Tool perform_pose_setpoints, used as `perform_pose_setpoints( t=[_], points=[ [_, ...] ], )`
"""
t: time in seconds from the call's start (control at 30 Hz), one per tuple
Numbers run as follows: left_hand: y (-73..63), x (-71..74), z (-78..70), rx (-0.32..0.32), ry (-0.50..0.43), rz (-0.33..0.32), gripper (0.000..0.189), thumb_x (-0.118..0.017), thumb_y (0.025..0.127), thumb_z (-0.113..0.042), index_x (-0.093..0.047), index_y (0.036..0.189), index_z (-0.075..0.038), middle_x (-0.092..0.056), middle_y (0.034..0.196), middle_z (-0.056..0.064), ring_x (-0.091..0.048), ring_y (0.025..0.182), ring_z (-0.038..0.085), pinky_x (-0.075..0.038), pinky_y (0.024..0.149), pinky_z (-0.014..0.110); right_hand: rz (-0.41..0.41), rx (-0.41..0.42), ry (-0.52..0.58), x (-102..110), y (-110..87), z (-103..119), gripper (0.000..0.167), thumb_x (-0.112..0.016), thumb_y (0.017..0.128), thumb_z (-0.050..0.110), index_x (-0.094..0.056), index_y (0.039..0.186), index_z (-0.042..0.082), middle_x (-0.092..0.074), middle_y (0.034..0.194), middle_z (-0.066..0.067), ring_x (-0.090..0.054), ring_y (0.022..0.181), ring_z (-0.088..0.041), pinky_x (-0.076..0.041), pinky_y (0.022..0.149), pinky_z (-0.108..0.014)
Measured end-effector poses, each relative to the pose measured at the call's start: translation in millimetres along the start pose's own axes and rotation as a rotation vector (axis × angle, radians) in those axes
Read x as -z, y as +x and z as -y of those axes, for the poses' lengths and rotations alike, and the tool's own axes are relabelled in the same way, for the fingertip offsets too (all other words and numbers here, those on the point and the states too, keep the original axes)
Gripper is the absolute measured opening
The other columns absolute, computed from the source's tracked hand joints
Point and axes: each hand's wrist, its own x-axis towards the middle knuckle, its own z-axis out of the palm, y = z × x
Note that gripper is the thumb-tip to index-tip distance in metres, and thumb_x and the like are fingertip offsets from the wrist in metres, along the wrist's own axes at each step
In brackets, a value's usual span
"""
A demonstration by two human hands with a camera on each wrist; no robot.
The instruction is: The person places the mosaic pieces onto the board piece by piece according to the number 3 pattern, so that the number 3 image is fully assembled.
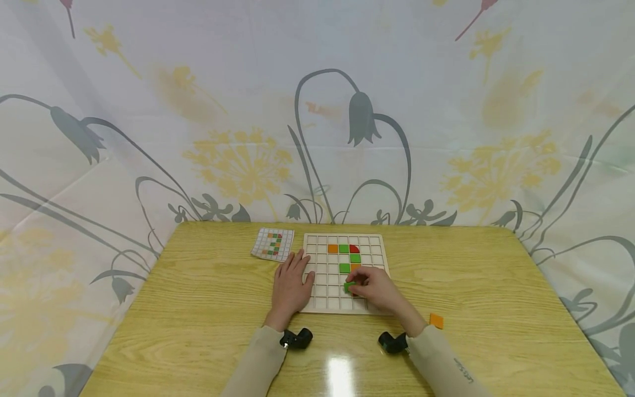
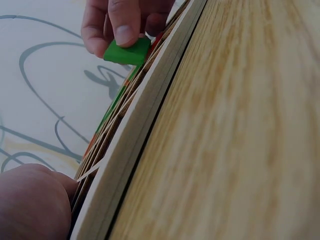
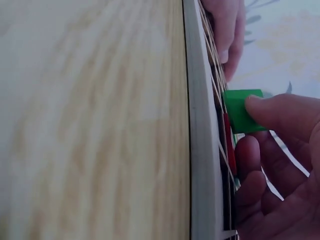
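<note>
My right hand (image 1: 378, 288) pinches a green square tile (image 3: 237, 112) between thumb and fingers, tilted close over the lower middle of a pale wooden grid board (image 1: 321, 293). Beside it in the right wrist view, a red tile (image 3: 228, 142) lies in the grid, partly hidden by the hand. My left hand (image 1: 291, 286) rests at the board's left edge with its fingers extended. Farther up the board sit an orange tile (image 1: 333, 248), a green tile (image 1: 344, 248) and a rounded red tile (image 1: 354, 249), with more green and orange ones below them.
A card (image 1: 262, 242) printed with a grid and coloured squares lies left of the board, just beyond the left fingertips. One loose orange tile (image 1: 436, 321) is on the wooden table (image 1: 198, 309) by the right wrist. Behind the table hangs a flower-patterned curtain (image 1: 337, 182).
</note>
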Motion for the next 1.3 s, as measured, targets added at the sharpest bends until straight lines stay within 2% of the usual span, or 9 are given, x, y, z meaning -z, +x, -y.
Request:
perform_pose_setpoints(
  t=[0.47,0.8,1.3],
  points=[
    [0.6,-0.2,-0.4,0.001,-0.001,0.002,0.046,-0.051,0.105,-0.031,-0.051,0.147,-0.012,-0.035,0.159,0.006,-0.023,0.148,0.03,-0.02,0.117,0.054,-0.008,-0.096,-0.028,-6.8,3.9,-2.8,0.007,-0.076,0.089,0.014,-0.073,0.094,0.012,-0.06,0.074,0.004,-0.052,0.067,-0.013,-0.043,0.062,-0.026],
    [-0.9,0.6,-0.9,-0.005,-0.006,-0.006,0.046,-0.051,0.105,-0.03,-0.051,0.146,-0.011,-0.036,0.158,0.007,-0.024,0.148,0.031,-0.02,0.117,0.055,-0.012,-0.085,-0.036,-8.6,4.0,-0.7,0.008,-0.078,0.086,0.013,-0.072,0.091,0.012,-0.055,0.069,0.003,-0.049,0.064,-0.014,-0.042,0.062,-0.028],
    [-0.8,1.8,-2.1,0.001,-0.001,0.001,0.046,-0.051,0.105,-0.03,-0.052,0.146,-0.011,-0.036,0.158,0.007,-0.024,0.148,0.031,-0.02,0.117,0.055,-0.034,-0.087,-0.055,-11.0,3.8,-1.6,0.01,-0.08,0.084,0.012,-0.073,0.09,0.014,-0.055,0.075,0.002,-0.049,0.066,-0.014,-0.043,0.063,-0.028]
  ],
)
